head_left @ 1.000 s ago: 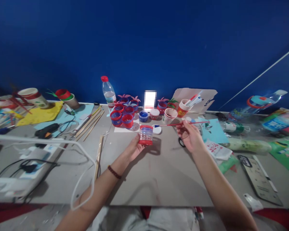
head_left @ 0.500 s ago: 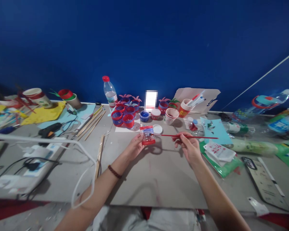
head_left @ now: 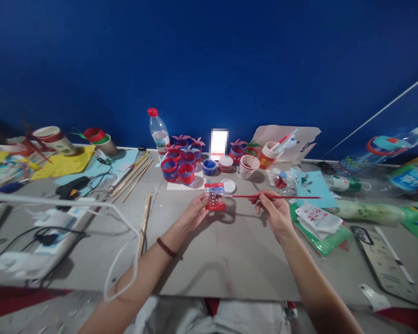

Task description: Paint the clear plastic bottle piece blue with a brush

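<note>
Between the fingers of my left hand (head_left: 195,212) is a clear plastic bottle piece (head_left: 215,200), painted red at both ends with a blue band near the top. My right hand (head_left: 272,208) pinches a thin red paintbrush (head_left: 292,197), held level. Its bristle end points left and meets the bottle piece, as far as I can tell. Just behind stand an uncovered jar of blue paint (head_left: 209,167) and a red-and-white jar (head_left: 225,163). A white lid (head_left: 229,186) lies flat by the bottle piece.
Painted red and blue cups (head_left: 186,174) cluster behind, beside a water bottle (head_left: 159,132). Paper cups (head_left: 249,167) stand right of the jars. On the left are wooden sticks (head_left: 130,181), a glue gun (head_left: 73,186) and a power strip (head_left: 61,232); on the right, a phone (head_left: 383,264).
The bottle piece has shifted and turned slightly in my left hand. My right hand and the brush have moved a little, the brush's handle end now slightly higher and further right.
</note>
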A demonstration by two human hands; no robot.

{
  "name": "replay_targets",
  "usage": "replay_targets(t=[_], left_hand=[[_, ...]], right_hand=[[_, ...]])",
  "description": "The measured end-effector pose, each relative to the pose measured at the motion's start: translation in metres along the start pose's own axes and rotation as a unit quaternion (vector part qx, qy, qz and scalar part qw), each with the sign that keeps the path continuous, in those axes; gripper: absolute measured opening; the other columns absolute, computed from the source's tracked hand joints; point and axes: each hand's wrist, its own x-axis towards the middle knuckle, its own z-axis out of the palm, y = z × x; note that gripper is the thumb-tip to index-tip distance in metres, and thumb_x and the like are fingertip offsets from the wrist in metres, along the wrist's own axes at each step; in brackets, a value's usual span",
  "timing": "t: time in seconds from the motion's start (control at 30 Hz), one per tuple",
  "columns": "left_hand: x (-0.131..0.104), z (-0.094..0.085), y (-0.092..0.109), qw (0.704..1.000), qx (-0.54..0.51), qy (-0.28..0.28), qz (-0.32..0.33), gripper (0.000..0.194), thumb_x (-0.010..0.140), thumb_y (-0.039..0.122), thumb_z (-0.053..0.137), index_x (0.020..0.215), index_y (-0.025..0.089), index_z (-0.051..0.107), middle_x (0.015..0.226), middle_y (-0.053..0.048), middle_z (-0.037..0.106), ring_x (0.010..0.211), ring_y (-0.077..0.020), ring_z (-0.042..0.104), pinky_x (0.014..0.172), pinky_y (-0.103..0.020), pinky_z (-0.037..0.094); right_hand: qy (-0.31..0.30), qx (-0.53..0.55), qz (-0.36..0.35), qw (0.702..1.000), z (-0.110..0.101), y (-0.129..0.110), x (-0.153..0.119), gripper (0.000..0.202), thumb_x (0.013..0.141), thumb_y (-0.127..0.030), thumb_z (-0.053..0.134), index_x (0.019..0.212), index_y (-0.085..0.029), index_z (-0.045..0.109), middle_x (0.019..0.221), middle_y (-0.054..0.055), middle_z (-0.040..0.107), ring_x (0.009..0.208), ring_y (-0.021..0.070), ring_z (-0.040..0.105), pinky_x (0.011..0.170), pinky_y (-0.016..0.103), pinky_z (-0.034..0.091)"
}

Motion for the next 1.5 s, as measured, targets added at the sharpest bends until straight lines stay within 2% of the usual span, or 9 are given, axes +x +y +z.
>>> replay_targets(t=[0.1,0.4,0.6,0.77,0.87,1.07,1.23,1.5], left_hand=[[-0.001,-0.001,0.000,1.000,0.002,-0.003,0.005,0.046,0.075,0.045,0.083,0.105,0.011,0.071,0.100,-0.014,0.078,0.094,-0.0265,0.074,0.097,-0.040,0.050],[0.000,-0.006,-0.001,1.000,0.003,-0.004,0.004,0.040,0.082,0.045,0.076,0.106,0.012,0.072,0.101,-0.013,0.078,0.096,-0.0262,0.073,0.093,-0.037,0.051],[-0.001,-0.005,0.002,1.000,0.007,0.015,0.000,0.043,0.079,0.047,0.079,0.104,0.012,0.073,0.102,-0.012,0.078,0.095,-0.0245,0.073,0.090,-0.034,0.053],[-0.003,0.000,0.004,1.000,0.006,0.012,-0.005,0.037,0.080,0.043,0.079,0.102,0.013,0.073,0.100,-0.011,0.078,0.094,-0.0244,0.073,0.093,-0.037,0.053],[-0.002,0.000,0.004,1.000,0.002,0.009,-0.010,0.036,0.081,0.041,0.078,0.101,0.012,0.072,0.098,-0.012,0.078,0.093,-0.0251,0.073,0.095,-0.038,0.052],[-0.002,0.000,0.002,1.000,0.004,0.011,-0.011,0.035,0.082,0.037,0.079,0.105,0.013,0.070,0.100,-0.012,0.077,0.092,-0.0261,0.074,0.096,-0.041,0.051],[-0.004,0.003,0.003,1.000,0.002,0.014,-0.010,0.042,0.081,0.039,0.079,0.110,0.012,0.069,0.102,-0.014,0.077,0.095,-0.0272,0.074,0.094,-0.040,0.053],[-0.002,0.002,0.005,1.000,-0.008,0.002,-0.002,0.038,0.081,0.042,0.079,0.104,0.013,0.071,0.102,-0.013,0.078,0.096,-0.0261,0.074,0.094,-0.038,0.053]], right_hand=[[0.000,-0.017,-0.008,1.000,-0.004,0.001,0.001,0.035,0.074,-0.053,0.078,0.079,-0.020,0.069,0.067,0.006,0.074,0.046,0.0120,0.051,0.042,0.026,0.047],[0.021,-0.015,-0.011,1.000,-0.012,0.005,0.005,0.033,0.073,-0.051,0.080,0.078,-0.020,0.069,0.068,0.007,0.075,0.048,0.0123,0.053,0.042,0.025,0.045],[0.042,-0.009,-0.032,0.999,-0.018,0.006,0.005,0.029,0.076,-0.048,0.078,0.080,-0.020,0.069,0.067,0.005,0.075,0.050,0.0125,0.055,0.044,0.024,0.043],[0.030,0.014,-0.021,0.999,-0.015,0.010,0.001,0.027,0.078,-0.046,0.077,0.083,-0.021,0.068,0.070,0.006,0.075,0.056,0.0152,0.061,0.045,0.025,0.045],[0.014,-0.004,-0.022,1.000,-0.010,0.009,-0.003,0.028,0.080,-0.047,0.075,0.082,-0.021,0.068,0.071,0.006,0.076,0.053,0.0144,0.059,0.045,0.026,0.045],[0.007,-0.067,-0.050,0.996,-0.002,-0.003,-0.008,0.030,0.081,-0.051,0.073,0.080,-0.022,0.068,0.066,0.005,0.073,0.050,0.0138,0.056,0.049,0.028,0.049],[0.017,-0.093,-0.069,0.993,-0.004,-0.006,-0.007,0.031,0.081,-0.053,0.073,0.080,-0.022,0.069,0.050,-0.001,0.061,0.047,0.0141,0.053,0.046,0.027,0.046],[0.034,-0.076,-0.071,0.994,-0.017,0.004,-0.001,0.025,0.083,-0.046,0.074,0.083,-0.021,0.069,0.070,0.005,0.075,0.051,0.0130,0.054,0.049,0.026,0.046]])
